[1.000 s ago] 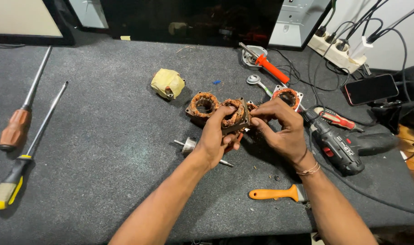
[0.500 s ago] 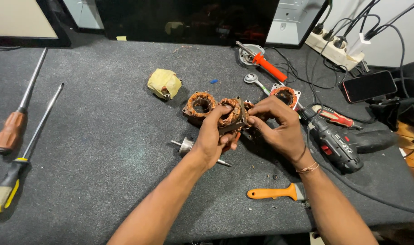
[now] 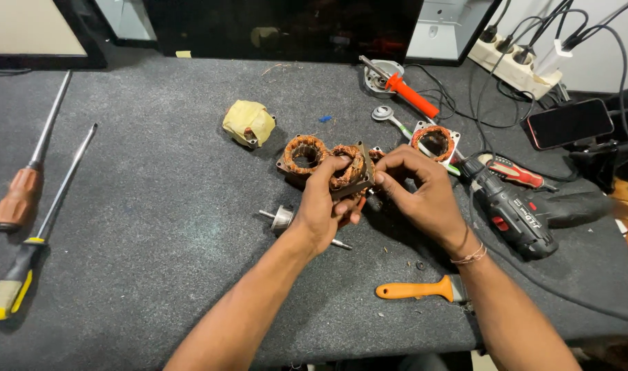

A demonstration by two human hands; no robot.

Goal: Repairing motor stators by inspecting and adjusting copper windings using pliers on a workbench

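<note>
both hands meet over the middle of the counter [image 3: 156,227]. the left hand [image 3: 321,209] has a closed grip around a square metal motor core wound with copper wire [image 3: 348,172], lifted a little off the surface and tilted toward the camera. the right hand [image 3: 424,196] pinches at the core's right edge with thumb and fingertips, a narrow grip on the frame or on the wire there; which of the two is too small to tell.

as to progress, the copper winding looks to be fully in place on the held core, so i judge the work on it to be at an early or middle stage. a second wound core [image 3: 304,154] lies just behind the held one, and a third in a pale frame [image 3: 434,141] lies to the right; both look intact too.

a small metal shaft piece [image 3: 283,218] lies below the left wrist. nearby on the right are a cordless drill [image 3: 513,216], an orange-handled tool [image 3: 420,288], an orange-handled soldering iron [image 3: 406,93], a wrench [image 3: 389,118], a phone [image 3: 568,124] and a power strip [image 3: 516,65] with tangled cables. a lump wrapped in yellow tape [image 3: 248,124] sits to the left, and two screwdrivers [image 3: 32,206] lie far left. nothing crowds the hands except the second core touching close behind.
</note>
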